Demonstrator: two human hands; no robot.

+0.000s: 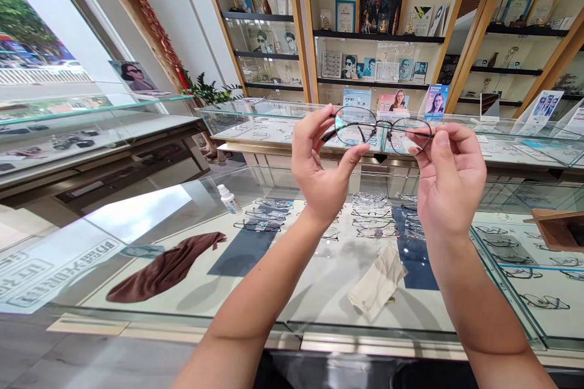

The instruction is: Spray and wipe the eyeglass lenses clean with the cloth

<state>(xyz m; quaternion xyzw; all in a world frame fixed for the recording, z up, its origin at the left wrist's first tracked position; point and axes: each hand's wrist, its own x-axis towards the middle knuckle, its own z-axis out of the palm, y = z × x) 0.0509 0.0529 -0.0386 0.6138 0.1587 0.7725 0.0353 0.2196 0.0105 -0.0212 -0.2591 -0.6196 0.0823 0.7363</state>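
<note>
Held up in front of me, above the glass counter (pixel 314 310), is a pair of eyeglasses (pixel 382 124) with thin dark round frames. My left hand (pixel 322 164) grips its left side, thumb below the lens and fingers behind the rim. At the other end, my right hand (pixel 451 173) pinches the right rim between thumb and fingers. One temple arm shows folded behind the left lens. On the counter below lie a brown cloth (pixel 168 267) at the left and a crumpled beige cloth (pixel 378 282) nearer my right forearm.
A small white bottle (pixel 229 199) stands on the counter's left part. Rows of eyeglasses (pixel 374 214) show under the glass. Behind stands another glass display counter (pixel 255 127), with shelves (pixel 378 37) of pictures beyond. A wooden tray-like object (pixel 554 225) juts in at right.
</note>
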